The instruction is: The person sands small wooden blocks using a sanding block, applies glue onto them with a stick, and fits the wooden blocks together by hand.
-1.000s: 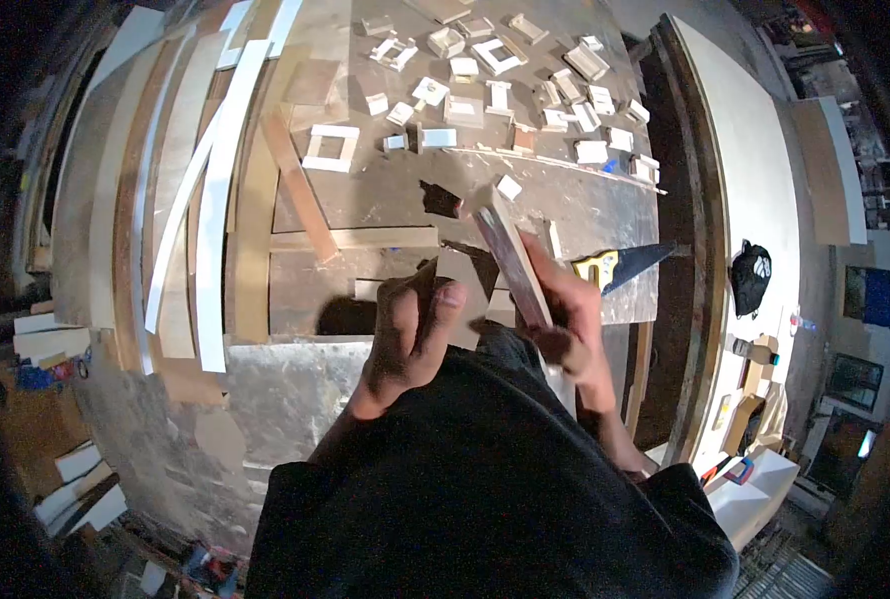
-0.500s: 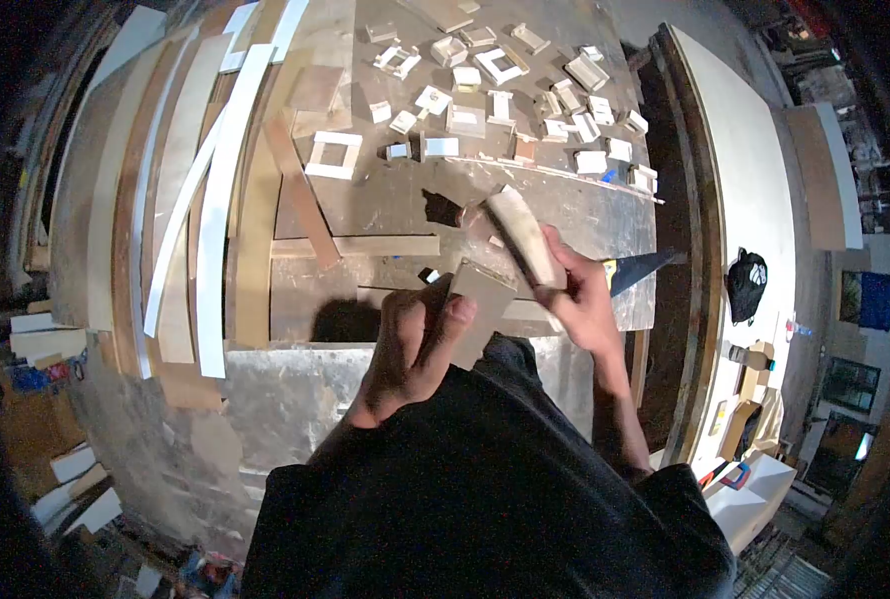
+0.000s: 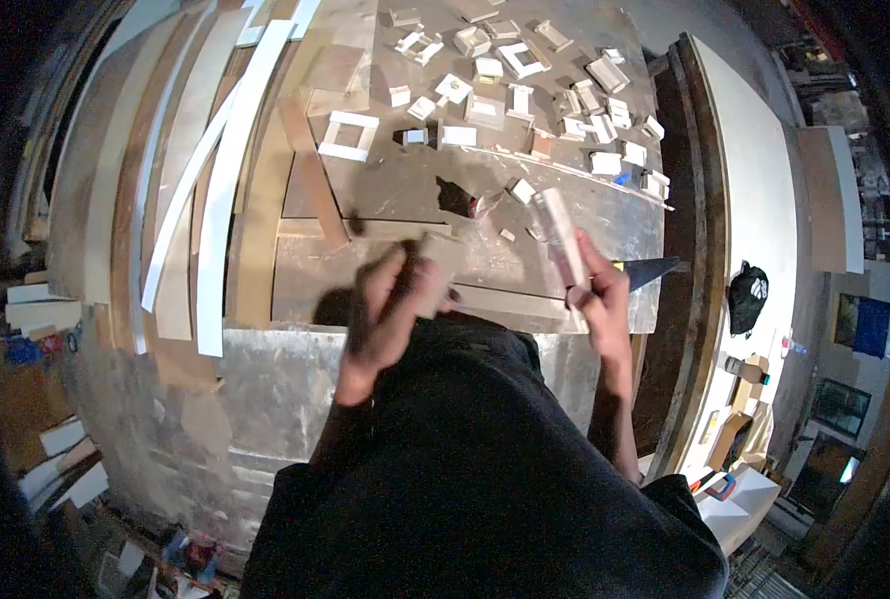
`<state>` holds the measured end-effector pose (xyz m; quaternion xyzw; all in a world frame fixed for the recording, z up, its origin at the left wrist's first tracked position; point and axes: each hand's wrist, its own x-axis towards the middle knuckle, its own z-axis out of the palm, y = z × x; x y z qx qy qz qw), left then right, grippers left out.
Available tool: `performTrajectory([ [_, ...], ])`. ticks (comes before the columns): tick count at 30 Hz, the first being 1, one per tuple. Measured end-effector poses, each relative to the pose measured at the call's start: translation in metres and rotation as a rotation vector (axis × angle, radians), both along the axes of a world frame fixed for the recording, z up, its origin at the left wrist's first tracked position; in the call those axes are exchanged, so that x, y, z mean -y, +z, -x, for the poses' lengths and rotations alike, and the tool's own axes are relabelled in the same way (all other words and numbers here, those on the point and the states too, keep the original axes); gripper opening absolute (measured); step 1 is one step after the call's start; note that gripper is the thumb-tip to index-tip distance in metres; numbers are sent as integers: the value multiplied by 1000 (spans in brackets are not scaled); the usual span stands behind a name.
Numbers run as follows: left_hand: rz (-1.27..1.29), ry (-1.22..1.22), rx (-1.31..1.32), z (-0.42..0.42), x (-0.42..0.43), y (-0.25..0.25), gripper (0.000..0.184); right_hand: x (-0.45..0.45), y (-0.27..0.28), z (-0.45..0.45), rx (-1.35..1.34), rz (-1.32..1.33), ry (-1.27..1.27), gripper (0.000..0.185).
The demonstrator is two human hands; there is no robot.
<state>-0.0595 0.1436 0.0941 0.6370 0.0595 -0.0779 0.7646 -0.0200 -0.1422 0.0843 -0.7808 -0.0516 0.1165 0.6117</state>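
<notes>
Left grip: wrapped round a pale wood block; too blurry to tell exactly where the thumb sits
Right grip: clasping a wood strip near its lower end; top end sticks up over the counter
Block and strip: both held up in front of the body; well apart, not touching
Strip control: held that low, the top probably wobbles a bit; imo grabbing nearer the middle steadies it; firm but relaxed on the block too
Saw: just beside the right grip, tip seemingly poking past the counter's right edge; mind your knuckles
Front edge: a plank lies along it, dark shirt right up close
Elbow room: best between the two grips; small wood assemblies crowd the far end, long boards the left; I'd keep swings short
</notes>
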Motion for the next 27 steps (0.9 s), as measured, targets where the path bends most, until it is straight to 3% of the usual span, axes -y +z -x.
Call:
performTrajectory([
  [3,147,117,-10,-10,-23,-17,44,13,-8,-3,25,-8,-84,75],
  [4,73,141,-25,-10,-27,-23,49,13,-11,-3,18,-3,-113,74],
  [6,363,96,-43,-11,-31,-42,51,9,-12,-3,-7,-33,-143,75],
  [8,432,86,-38,-10,-25,-46,51,1,-15,-1,-18,-60,-160,75],
  [12,644,125,-44,-18,4,-31,46,-35,-21,9,210,147,-15,84],
  [13,747,162,-83,-19,9,-22,45,-50,-14,12,236,56,20,82],
  [18,437,173,-108,-12,33,-18,30,-94,16,8,193,-103,108,86],
  [20,387,129,-85,-12,37,-6,28,-101,39,-1,-21,-188,19,87],
  [21,389,130,-84,-12,36,-1,28,-100,29,-5,152,-67,46,89],
  [24,421,104,-85,-12,31,5,28,-87,27,8,272,23,119,90],
  [26,101,92,54,-13,25,-2,29,-72,19,6,366,173,168,90],
  [27,246,106,98,-12,23,2,33,-65,18,4,281,202,121,88],
])
